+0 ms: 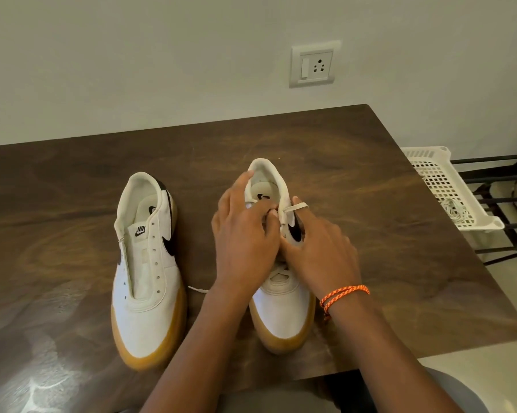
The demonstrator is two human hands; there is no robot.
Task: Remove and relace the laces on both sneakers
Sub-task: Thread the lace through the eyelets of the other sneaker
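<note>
Two bare forearms reach up from the bottom edge over a dark brown wood-grain table (400,204), seen from a head-worn camera looking down. Both hands meet over the right-hand white canvas sneaker with a tan gum sole (281,311), which stands toe toward the viewer. Left hand (245,242) has its fingers curled, pinching a flat white lace (294,207) at the upper eyelets. Right hand (320,251), with an orange braided cord bracelet (343,295) on its wrist, grips the shoe's side, and the lace loops over its forefinger. One loose lace end (198,290) lies on the table between the two shoes. Just to the left stands the matching second sneaker (147,278), with its eyelets bare and no lace in them. Behind, a white wall switch and socket plate (315,64). Off the table's right edge sits a white perforated plastic basket (448,180).
</note>
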